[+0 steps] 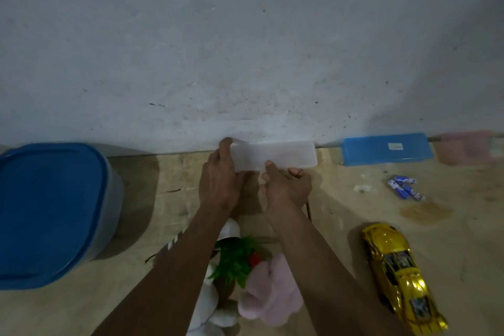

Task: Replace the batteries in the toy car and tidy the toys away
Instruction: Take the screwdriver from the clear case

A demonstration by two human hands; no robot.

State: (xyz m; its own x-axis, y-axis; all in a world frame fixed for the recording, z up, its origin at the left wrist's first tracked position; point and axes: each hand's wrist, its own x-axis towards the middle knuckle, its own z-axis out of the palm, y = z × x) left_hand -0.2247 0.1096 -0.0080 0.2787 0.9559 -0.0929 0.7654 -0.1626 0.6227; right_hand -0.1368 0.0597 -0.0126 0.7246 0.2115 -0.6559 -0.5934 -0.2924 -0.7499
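Both hands work on a white translucent box [275, 154] that lies on the floor [341, 229] against the base of the wall [245, 49]. The left hand [218, 183] grips the box's left end, thumb curled over the upper left corner, fingers hidden beneath. The right hand [286, 188] pinches the near edge of the box, thumb pressed on top, the other fingers curled below (whether the lid is lifted or seated cannot be told).

The yellow toy car [401, 275] rests on the floor to the right of the right forearm, well apart from both hands, its nose pointing toward the lower right. Loose blue batteries [406, 187] lie in a small cluster beyond the car, near a blue flat case [387, 148] that sits against the wall just right of the white box.

At left stands a large tub with a blue lid [46, 213]. Between the forearms lie soft toys: a pink plush [272, 294], a white plush [207, 308] and a green plastic plant [234, 259].
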